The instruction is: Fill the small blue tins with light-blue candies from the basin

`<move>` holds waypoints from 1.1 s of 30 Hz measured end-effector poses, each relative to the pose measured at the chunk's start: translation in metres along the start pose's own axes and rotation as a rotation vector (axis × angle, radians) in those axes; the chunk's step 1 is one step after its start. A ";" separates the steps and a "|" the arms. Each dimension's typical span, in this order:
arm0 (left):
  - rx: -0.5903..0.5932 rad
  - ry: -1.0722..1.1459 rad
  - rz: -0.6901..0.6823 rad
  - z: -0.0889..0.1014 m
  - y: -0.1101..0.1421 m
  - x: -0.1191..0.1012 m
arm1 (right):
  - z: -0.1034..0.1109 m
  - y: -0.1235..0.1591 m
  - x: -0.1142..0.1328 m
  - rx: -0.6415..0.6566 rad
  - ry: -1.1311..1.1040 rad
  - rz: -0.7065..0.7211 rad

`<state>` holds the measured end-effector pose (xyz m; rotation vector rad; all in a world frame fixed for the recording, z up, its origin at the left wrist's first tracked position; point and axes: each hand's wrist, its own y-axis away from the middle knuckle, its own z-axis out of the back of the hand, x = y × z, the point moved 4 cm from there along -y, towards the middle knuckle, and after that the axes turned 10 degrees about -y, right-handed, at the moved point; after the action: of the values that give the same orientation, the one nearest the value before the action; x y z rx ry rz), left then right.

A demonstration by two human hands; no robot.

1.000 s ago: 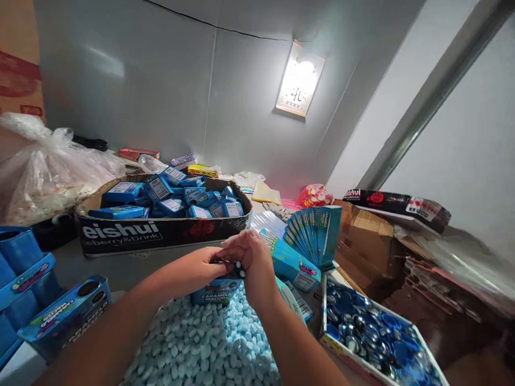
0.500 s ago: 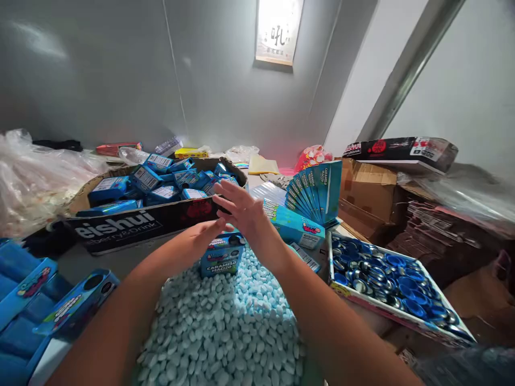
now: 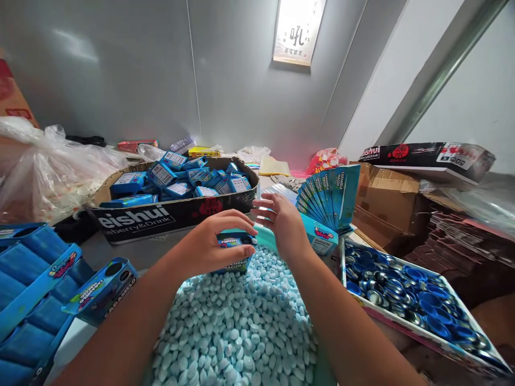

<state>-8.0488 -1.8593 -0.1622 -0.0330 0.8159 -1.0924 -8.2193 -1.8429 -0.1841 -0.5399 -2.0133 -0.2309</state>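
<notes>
A small blue box (image 3: 235,265) lettered "Caramelo Macizo" stands upright in a heap of pale blue candy tablets (image 3: 237,332). The heap fills a teal tub (image 3: 267,236). My left hand (image 3: 219,238) is just in front of the box, thumb and fingers curved apart, covering much of its face; I cannot tell if they touch it. To the right, my right hand (image 3: 284,222) hovers over the tub's far edge with its fingers stretched out and apart, holding nothing visible.
Blue boxes fill a black-sided carton (image 3: 189,214) behind. Left are a blue display tray (image 3: 24,284) and another candy box (image 3: 102,289). Right are a fanned stack of blue printed cards (image 3: 333,195) and a tray of blue-and-silver caps (image 3: 402,295). Plastic bags (image 3: 52,171) lie far left.
My left hand has moved down in front of the box, its thumb now apart from its fingers. My right hand has drawn away to the right and lower. The view has shifted slightly.
</notes>
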 end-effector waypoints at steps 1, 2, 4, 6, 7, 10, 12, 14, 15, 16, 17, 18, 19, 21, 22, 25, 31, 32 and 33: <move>-0.014 -0.069 -0.044 -0.002 0.000 -0.003 | -0.001 0.001 0.000 0.025 0.015 0.004; -0.027 -0.134 -0.080 -0.004 0.000 -0.005 | -0.002 0.002 0.000 0.048 0.029 0.009; -0.026 -0.218 -0.102 -0.007 0.001 -0.006 | -0.004 0.003 0.001 0.073 0.044 0.019; 0.022 -0.216 -0.055 -0.008 0.001 -0.003 | -0.004 0.003 0.002 0.074 0.041 0.034; 0.047 -0.201 -0.008 -0.007 0.002 0.000 | -0.004 0.003 0.002 0.076 0.037 0.042; 0.097 -0.164 0.127 -0.004 0.004 0.009 | -0.003 0.002 0.005 0.071 0.037 0.055; 0.097 -0.161 0.171 -0.003 0.004 0.014 | -0.003 0.001 0.005 0.065 0.039 0.042; 0.088 -0.153 0.187 -0.002 0.004 0.016 | -0.002 0.000 0.006 0.062 0.039 0.027; 0.085 -0.151 0.193 -0.002 0.005 0.018 | -0.002 0.000 0.007 0.062 0.041 0.027; 0.084 -0.150 0.198 -0.002 0.005 0.019 | -0.002 0.001 0.008 0.063 0.041 0.029; 0.080 -0.147 0.205 -0.002 0.005 0.019 | -0.002 0.001 0.009 0.064 0.038 0.032; 0.073 -0.137 0.212 -0.002 0.005 0.020 | -0.002 0.001 0.009 0.066 0.031 0.033; 0.060 -0.123 0.221 -0.002 0.006 0.020 | -0.002 0.002 0.010 0.068 0.023 0.030; 0.027 -0.089 0.235 -0.001 0.006 0.020 | -0.003 0.003 0.011 0.079 0.015 0.020; 0.016 -0.076 0.239 -0.001 0.007 0.019 | -0.004 0.004 0.011 0.086 0.018 0.018; 0.035 -0.063 0.224 -0.002 0.008 0.016 | -0.005 0.004 0.011 0.104 0.051 0.029; 0.112 -0.069 0.245 -0.002 0.009 0.018 | -0.007 0.003 0.007 0.142 0.144 0.000; 0.125 -0.079 0.259 -0.001 0.009 0.019 | -0.006 0.002 0.006 0.146 0.155 -0.001; 0.137 -0.089 0.271 -0.001 0.010 0.020 | -0.006 0.001 0.005 0.151 0.171 0.003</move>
<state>-8.0376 -1.8703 -0.1784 0.1397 0.6430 -0.8813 -8.2162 -1.8425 -0.1768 -0.4136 -1.8457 -0.1183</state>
